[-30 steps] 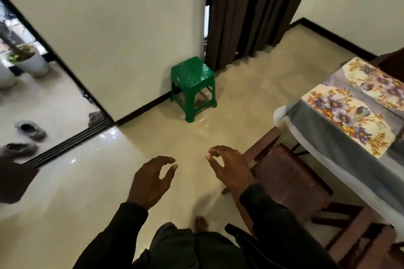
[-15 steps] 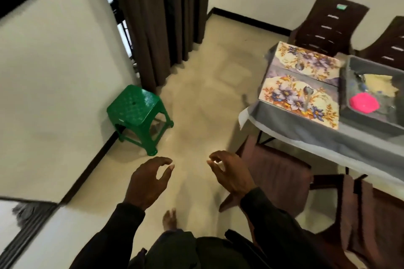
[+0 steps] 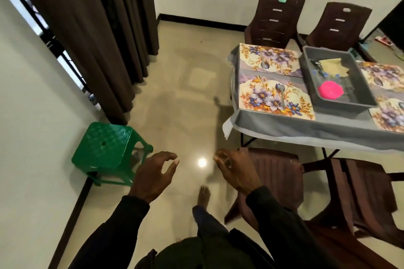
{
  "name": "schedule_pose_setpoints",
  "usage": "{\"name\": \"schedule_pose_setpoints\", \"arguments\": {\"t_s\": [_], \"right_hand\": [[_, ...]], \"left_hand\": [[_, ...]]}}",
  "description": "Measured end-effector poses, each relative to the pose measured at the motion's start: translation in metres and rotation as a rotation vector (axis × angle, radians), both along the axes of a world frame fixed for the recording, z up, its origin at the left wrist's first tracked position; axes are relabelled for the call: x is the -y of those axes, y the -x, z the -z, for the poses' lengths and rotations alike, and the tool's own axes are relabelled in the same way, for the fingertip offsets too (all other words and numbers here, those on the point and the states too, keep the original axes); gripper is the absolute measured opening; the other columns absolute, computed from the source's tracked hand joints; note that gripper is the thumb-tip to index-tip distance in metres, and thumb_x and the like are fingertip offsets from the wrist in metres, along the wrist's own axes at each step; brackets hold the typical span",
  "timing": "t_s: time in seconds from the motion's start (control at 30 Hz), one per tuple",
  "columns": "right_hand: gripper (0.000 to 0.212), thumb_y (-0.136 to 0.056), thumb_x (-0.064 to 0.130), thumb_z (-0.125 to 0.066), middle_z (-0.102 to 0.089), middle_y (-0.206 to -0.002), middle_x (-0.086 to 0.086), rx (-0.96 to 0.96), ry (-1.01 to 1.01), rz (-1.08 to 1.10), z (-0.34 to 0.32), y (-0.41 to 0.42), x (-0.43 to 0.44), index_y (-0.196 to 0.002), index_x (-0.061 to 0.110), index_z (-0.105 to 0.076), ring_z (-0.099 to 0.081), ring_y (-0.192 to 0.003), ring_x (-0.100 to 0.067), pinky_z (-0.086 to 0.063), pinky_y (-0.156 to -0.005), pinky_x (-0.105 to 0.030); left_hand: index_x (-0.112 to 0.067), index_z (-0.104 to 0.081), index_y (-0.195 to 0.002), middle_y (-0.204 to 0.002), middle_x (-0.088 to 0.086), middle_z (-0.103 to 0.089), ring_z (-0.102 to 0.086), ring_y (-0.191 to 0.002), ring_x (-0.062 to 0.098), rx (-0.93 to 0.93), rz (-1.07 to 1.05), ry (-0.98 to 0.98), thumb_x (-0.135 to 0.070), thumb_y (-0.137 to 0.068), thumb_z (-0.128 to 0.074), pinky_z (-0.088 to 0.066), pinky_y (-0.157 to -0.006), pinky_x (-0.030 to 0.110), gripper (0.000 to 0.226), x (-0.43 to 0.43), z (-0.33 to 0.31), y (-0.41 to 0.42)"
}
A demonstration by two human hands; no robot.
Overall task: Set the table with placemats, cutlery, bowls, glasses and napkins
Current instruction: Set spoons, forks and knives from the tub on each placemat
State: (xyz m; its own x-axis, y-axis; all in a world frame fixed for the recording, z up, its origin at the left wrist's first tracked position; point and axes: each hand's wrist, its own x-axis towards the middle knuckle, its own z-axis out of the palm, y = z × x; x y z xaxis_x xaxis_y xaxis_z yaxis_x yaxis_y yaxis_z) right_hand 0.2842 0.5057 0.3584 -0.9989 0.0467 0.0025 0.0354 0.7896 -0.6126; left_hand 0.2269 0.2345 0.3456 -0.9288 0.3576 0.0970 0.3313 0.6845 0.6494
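Note:
The table (image 3: 306,129) with a grey cloth stands at the right. Several floral placemats lie on it; the near left one (image 3: 269,98) and the far left one (image 3: 269,58) each carry a spoon. A grey tub (image 3: 310,81) between the mats holds a pink bowl (image 3: 330,90), cutlery and a beige napkin (image 3: 333,65). My left hand (image 3: 153,173) and my right hand (image 3: 235,170) hover over the floor in front of me, fingers loosely curled, holding nothing, well short of the table.
Two brown chairs (image 3: 275,181) (image 3: 360,194) stand at the table's near side, two more (image 3: 276,19) (image 3: 338,24) at the far side. A green stool (image 3: 105,148) sits by the left wall under dark curtains (image 3: 98,28). My bare foot (image 3: 204,195) is on the tiled floor.
The view has swung right, bringing the whole table, tub and far chairs into sight. The stool has slid to the lower left. Both hands keep their pose.

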Motion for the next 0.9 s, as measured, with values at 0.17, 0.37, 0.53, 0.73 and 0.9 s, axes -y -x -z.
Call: {"name": "schedule_pose_setpoints", "arguments": {"t_s": [0.17, 0.37, 0.53, 0.73, 0.9], "right_hand": [[0.044, -0.098, 0.061, -0.042, -0.067, -0.098, 0.013, 0.01, 0.033, 0.076, 0.017, 0.061, -0.028, -0.112, 0.025, -0.064, -0.066, -0.077, -0.003, -0.06, -0.07, -0.035], [0.039, -0.098, 0.054, -0.048, -0.07, -0.098, 0.009, 0.001, 0.053, 0.168, 0.014, 0.146, -0.073, -0.11, 0.021, -0.067, -0.067, -0.079, -0.009, -0.059, -0.069, -0.037], [0.024, -0.099, 0.039, -0.057, -0.072, -0.099, 0.005, -0.02, -0.013, 0.226, 0.009, 0.211, -0.118, -0.107, 0.019, -0.069, -0.066, -0.091, -0.014, -0.053, -0.076, -0.032], [0.022, -0.099, 0.037, -0.058, -0.071, -0.098, 0.003, -0.055, -0.025, 0.293, 0.004, 0.259, -0.152, -0.108, 0.019, -0.067, -0.065, -0.089, -0.017, -0.054, -0.074, -0.038], [0.034, -0.101, 0.044, -0.049, -0.069, -0.109, 0.006, -0.01, -0.035, 0.415, 0.011, 0.297, -0.186, -0.124, 0.023, -0.061, -0.063, -0.097, -0.012, -0.053, -0.08, -0.032]], "left_hand": [[-0.026, -0.073, -0.11, -0.11, -0.014, -0.074, -0.066, -0.099, 0.005, 0.0, 0.046, 0.01, -0.037, -0.098, -0.066, -0.053, -0.087, 0.027, 0.018, -0.025, 0.007, 0.073], [-0.027, -0.073, -0.113, -0.112, -0.015, -0.072, -0.065, -0.098, 0.003, 0.037, 0.091, 0.067, -0.037, -0.097, -0.067, -0.053, -0.083, 0.025, 0.019, -0.075, 0.003, 0.166], [-0.026, -0.072, -0.113, -0.113, -0.013, -0.073, -0.068, -0.101, 0.009, 0.037, 0.169, 0.082, -0.035, -0.098, -0.068, -0.056, -0.088, 0.031, 0.018, -0.132, 0.002, 0.24], [-0.026, -0.073, -0.113, -0.114, -0.014, -0.073, -0.067, -0.104, 0.006, 0.049, 0.281, 0.048, -0.035, -0.098, -0.067, -0.054, -0.09, 0.028, 0.018, -0.193, -0.007, 0.317], [-0.026, -0.073, -0.112, -0.113, -0.014, -0.073, -0.067, -0.104, 0.006, 0.067, 0.416, 0.04, -0.034, -0.097, -0.068, -0.052, -0.089, 0.025, 0.017, -0.241, 0.0, 0.392]]}}
